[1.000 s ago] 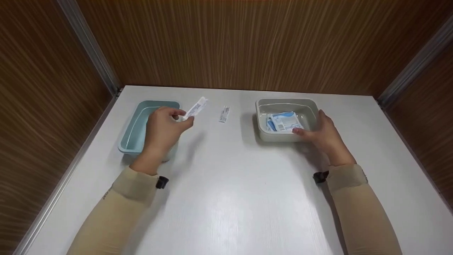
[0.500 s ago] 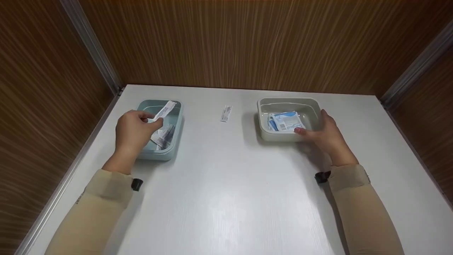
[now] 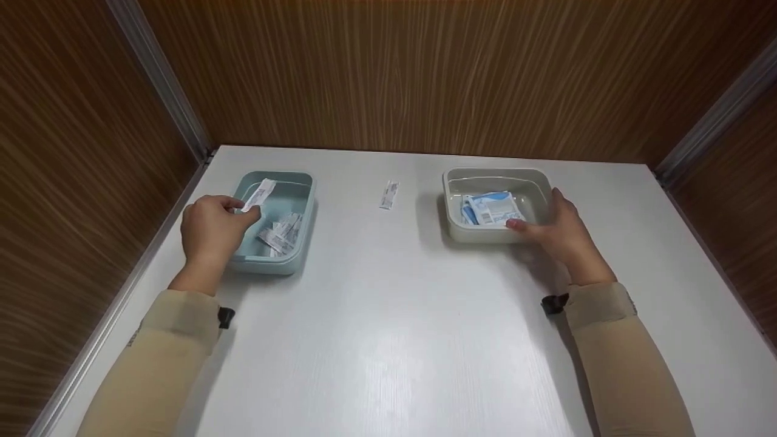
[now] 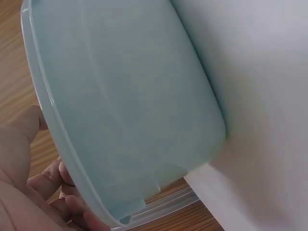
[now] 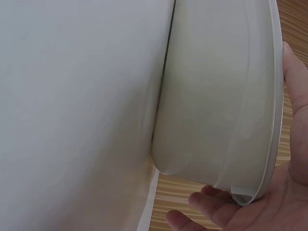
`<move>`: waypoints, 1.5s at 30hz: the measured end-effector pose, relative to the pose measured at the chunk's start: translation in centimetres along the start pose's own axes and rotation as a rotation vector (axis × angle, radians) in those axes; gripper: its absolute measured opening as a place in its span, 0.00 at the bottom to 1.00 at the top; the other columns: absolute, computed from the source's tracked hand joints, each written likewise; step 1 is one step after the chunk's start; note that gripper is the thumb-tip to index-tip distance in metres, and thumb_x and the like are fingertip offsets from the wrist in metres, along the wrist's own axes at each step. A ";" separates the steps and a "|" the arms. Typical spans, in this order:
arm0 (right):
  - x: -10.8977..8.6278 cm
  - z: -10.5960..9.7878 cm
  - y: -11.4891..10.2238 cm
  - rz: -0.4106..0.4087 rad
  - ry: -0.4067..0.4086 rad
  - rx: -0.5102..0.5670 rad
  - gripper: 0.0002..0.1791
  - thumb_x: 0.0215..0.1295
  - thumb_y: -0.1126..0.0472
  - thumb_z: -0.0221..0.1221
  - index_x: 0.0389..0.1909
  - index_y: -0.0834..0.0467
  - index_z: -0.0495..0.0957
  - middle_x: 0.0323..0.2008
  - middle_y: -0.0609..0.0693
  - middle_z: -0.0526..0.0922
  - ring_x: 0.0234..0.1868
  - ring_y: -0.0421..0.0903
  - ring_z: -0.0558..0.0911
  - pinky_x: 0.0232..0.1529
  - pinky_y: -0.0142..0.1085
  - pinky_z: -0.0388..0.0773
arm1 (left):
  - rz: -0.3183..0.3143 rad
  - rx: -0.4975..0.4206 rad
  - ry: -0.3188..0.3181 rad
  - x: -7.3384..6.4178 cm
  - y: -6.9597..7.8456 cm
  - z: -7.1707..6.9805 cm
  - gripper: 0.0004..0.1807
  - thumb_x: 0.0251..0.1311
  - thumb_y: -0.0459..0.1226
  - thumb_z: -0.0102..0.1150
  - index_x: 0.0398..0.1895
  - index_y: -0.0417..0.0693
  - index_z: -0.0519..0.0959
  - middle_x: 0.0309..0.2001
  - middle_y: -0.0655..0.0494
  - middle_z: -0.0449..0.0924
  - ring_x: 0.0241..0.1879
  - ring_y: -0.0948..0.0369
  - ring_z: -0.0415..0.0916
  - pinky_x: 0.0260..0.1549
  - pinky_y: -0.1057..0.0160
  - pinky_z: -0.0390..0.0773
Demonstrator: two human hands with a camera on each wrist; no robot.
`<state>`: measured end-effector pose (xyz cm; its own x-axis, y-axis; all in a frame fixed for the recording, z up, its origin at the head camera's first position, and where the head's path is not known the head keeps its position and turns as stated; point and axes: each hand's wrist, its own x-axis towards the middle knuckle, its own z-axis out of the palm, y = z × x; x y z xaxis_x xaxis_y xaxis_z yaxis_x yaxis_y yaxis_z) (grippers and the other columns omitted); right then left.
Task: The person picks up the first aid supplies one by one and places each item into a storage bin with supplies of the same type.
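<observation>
Between thumb and fingers, my left hand [image 3: 212, 227] pinches a narrow white packet [image 3: 260, 194] with small print, held over the left part of the teal bin [image 3: 303, 243]. Several similar white packets [image 3: 282, 233] lie inside that bin. In the left wrist view the bin's outer wall [image 4: 130, 96] hides the packet, and the fingers show beyond its rim. My right hand [image 3: 561, 233] holds the near right corner of the beige bin [image 3: 479, 235], thumb on its rim and fingers along the outer side. Flat blue-and-white sachets [image 3: 493, 207] lie in it.
Another narrow white packet [image 3: 389, 195] lies on the white table [image 3: 388, 315] between the two bins. Brown wood-grain panels [image 3: 388, 79] rise behind the table and at both sides, with metal posts [image 3: 164, 79] at the corners.
My left hand has moved left with the packet, from the teal bin's right side to over its left part, uncovering the packets inside. The right hand stays at the beige bin.
</observation>
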<state>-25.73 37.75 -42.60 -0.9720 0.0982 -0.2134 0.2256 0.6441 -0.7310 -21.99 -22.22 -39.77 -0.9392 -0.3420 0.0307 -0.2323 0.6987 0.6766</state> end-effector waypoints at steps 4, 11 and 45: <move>-0.1 0.0 -0.1 -0.001 -0.002 0.005 0.84 0.63 0.31 0.79 0.93 0.55 0.22 0.94 0.64 0.31 0.94 0.71 0.38 0.91 0.72 0.39 | 0.023 0.033 0.037 0.2 -0.4 0.2 0.35 0.72 0.56 0.73 0.67 0.38 0.87 0.64 0.36 0.83 0.66 0.40 0.74 0.63 0.41 0.75; 0.0 -0.1 0.0 -0.028 0.002 0.007 0.82 0.65 0.33 0.79 0.93 0.57 0.23 0.94 0.65 0.33 0.94 0.71 0.40 0.91 0.70 0.40 | 0.051 0.036 0.067 0.1 -0.3 0.6 0.37 0.71 0.55 0.74 0.70 0.35 0.85 0.66 0.35 0.82 0.67 0.38 0.72 0.63 0.39 0.74; -0.2 0.1 -0.2 -0.018 0.019 -0.020 0.85 0.62 0.29 0.78 0.92 0.59 0.24 0.94 0.66 0.34 0.94 0.71 0.41 0.92 0.69 0.41 | 0.286 -0.300 -0.118 -4.8 13.3 13.3 0.34 0.66 0.51 0.81 0.68 0.42 0.84 0.62 0.44 0.81 0.63 0.48 0.79 0.61 0.51 0.83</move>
<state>-25.57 37.56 -42.45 -0.9769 0.1010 -0.1882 0.2073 0.6607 -0.7214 -23.90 -2.93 -40.71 -0.9817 -0.0745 0.1753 0.1090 0.5355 0.8375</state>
